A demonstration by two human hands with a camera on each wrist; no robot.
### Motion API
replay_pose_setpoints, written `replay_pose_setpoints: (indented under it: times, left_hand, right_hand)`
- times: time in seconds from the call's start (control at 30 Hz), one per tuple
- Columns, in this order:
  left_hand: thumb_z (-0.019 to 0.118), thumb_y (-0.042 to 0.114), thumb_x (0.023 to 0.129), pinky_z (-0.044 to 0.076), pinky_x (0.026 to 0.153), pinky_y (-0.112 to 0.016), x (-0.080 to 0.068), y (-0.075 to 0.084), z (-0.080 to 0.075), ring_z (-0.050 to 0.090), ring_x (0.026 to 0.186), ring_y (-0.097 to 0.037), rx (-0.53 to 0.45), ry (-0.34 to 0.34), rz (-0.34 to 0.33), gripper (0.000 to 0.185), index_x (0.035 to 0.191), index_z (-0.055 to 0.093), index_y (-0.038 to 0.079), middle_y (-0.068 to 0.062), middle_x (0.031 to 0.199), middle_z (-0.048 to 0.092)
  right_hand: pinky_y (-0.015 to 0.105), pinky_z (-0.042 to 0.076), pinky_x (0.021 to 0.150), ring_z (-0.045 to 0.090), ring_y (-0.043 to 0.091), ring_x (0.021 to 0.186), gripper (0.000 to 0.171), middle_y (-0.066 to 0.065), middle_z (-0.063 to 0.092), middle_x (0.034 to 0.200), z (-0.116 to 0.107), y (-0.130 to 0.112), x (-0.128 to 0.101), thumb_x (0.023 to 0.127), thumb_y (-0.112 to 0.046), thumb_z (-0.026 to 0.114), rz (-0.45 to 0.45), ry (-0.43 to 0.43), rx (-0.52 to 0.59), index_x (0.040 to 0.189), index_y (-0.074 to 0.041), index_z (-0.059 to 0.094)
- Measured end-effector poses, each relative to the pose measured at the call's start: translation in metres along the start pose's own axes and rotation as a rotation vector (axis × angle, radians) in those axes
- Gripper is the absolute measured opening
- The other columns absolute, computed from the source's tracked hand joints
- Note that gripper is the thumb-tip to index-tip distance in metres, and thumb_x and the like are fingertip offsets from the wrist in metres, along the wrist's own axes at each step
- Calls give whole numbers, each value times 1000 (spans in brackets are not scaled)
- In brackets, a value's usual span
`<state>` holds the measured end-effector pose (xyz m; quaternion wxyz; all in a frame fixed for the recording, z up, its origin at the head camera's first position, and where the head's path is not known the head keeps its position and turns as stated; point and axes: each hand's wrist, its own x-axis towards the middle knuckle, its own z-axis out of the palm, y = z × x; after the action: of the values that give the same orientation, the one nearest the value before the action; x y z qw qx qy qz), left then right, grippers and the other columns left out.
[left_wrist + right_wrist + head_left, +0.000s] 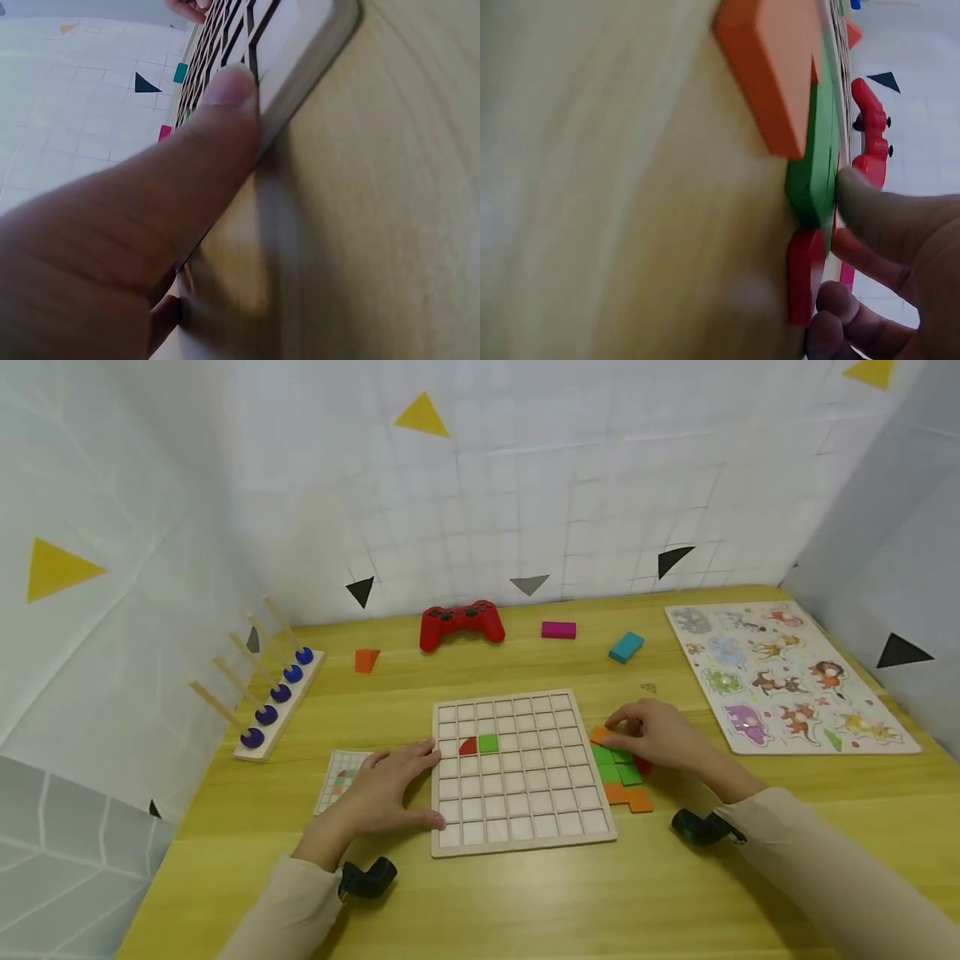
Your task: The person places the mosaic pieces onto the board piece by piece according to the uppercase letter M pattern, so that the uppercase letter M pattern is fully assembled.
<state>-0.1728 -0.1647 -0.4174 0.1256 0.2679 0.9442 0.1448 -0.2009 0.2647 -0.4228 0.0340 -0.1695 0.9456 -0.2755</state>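
Observation:
A wooden grid board point(522, 843) lies on the table with a red quarter-round tile point(468, 747) and a green square tile point(488, 743) set side by side in its cells. My left hand point(390, 789) rests along the board's left edge, fingers extended, with the thumb point(229, 90) on the near left corner. Right of the board, a group of flat green tiles point(609, 771) lies among orange tiles point(640, 800) and a red tile point(804, 277). My right hand point(660, 737) reaches over this group, thumb and index finger pinching an orange tile point(600, 735) at its far end.
A printed pattern card point(333, 783) lies partly under my left hand. Farther left stands a peg rack point(258, 747). A red game controller point(462, 623), an orange block point(366, 660), a magenta block point(558, 630) and a teal block point(626, 647) lie behind. An animal puzzle board point(885, 745) lies right.

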Motion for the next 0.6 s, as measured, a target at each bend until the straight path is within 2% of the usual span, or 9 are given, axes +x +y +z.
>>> replay_pose_setpoints:
  times: [0.07, 0.17, 0.27, 0.33, 0.47, 0.6]
  left_hand:
    - [68, 68, 78, 18, 118, -62, -1, 1, 2, 27, 151, -24, -9, -2, -2, 94, 153, 39, 20, 0, 164, 27]
    - [68, 68, 79, 18, 118, -61, 0, 2, 3, 27, 151, -24, -12, 5, -2, 93, 153, 38, 21, 0, 164, 27]
    - [69, 66, 79, 18, 118, -62, 0, 3, 2, 26, 151, -24, -14, 6, -2, 93, 153, 38, 20, -1, 164, 27]
    - [69, 66, 79, 18, 118, -62, -1, 3, 1, 26, 152, -25, -14, -2, -5, 93, 153, 38, 19, -1, 164, 27]
    - [70, 65, 79, 18, 118, -62, -4, 2, 0, 26, 152, -26, -12, -5, -9, 93, 153, 38, 19, -2, 164, 27]
    - [70, 65, 79, 18, 118, -62, -5, 2, -1, 25, 152, -25, -11, 0, -9, 93, 153, 38, 19, -1, 164, 27]
  right_hand:
    - [26, 42, 60, 50, 9, 67, 30, 1, 64, 79, 0, 0, 3, 91, -32, 71, -29, 23, -25, 107, -7, 74]
    - [24, 36, 55, 43, 8, 58, 24, -1, 58, 68, -1, 2, 4, 92, -25, 70, -21, 52, -46, 107, -7, 76]
    - [23, 29, 51, 35, 7, 51, 25, -2, 51, 59, -2, 6, 3, 93, -26, 69, -9, 47, -52, 110, -9, 76]
    - [23, 28, 50, 35, 7, 50, 28, -3, 49, 58, -2, 7, 4, 93, -27, 68, -5, 25, -47, 113, -8, 75]
    - [23, 30, 49, 37, 9, 50, 30, -3, 51, 58, -2, 3, 7, 95, -29, 65, 55, -8, -21, 117, -10, 74]
    - [24, 30, 46, 34, 11, 46, 28, -2, 45, 54, -2, 0, 10, 96, -23, 62, 121, 1, -2, 118, -10, 73]
